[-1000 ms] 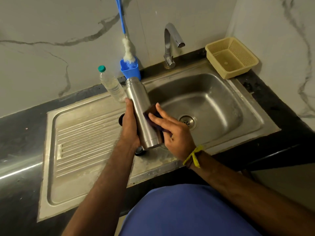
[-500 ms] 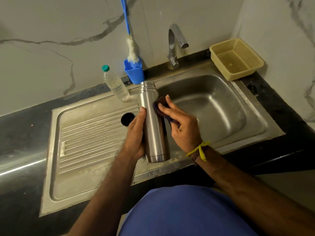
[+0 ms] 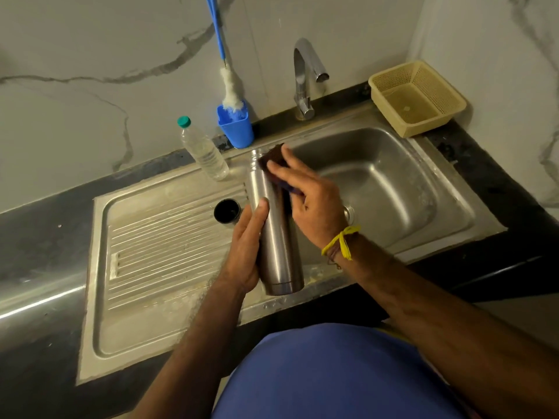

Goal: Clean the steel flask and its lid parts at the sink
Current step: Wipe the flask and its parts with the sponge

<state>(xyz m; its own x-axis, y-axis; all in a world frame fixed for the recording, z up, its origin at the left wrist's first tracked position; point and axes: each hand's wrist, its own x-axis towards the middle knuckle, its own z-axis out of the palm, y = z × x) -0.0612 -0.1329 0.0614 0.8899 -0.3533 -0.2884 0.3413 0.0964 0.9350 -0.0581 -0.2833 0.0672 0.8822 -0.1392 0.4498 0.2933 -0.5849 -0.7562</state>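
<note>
A dark surface (image 3: pixel 39 237) runs along a pale stone wall (image 3: pixel 90 55) with grey veins. A steel sink (image 3: pixel 393 189) is set in it, with a ribbed draining board (image 3: pixel 157 243) on its 9 o'clock side. A tap (image 3: pixel 305 74) stands at the sink's 12 o'clock edge. A tan basket (image 3: pixel 417 98) sits at the sink's 1 o'clock corner. At 11 o'clock stands a blue cup (image 3: pixel 237 128) holding a brush (image 3: pixel 231 89) with a long blue handle. Just beside the cup, at its 8 o'clock, is a clear bottle (image 3: pixel 205 154) with a green cap. A small black cup (image 3: pixel 227 210) rests on the draining board.

The left hand (image 3: pixel 245 255) is wrapped round the lower part of the flask (image 3: pixel 272 231), thumb laid along its side. The right hand (image 3: pixel 314 201) has its fingers mostly straight and presses a dark scrub pad (image 3: pixel 272 155) against the flask near its top. A yellow thread (image 3: pixel 341 243) is tied on the right wrist.

The flask is held above the strip between the draining board and the sink. Its long side runs from 6 o'clock to 12 o'clock. Its flat bottom points toward the person and its top points toward the wall.
</note>
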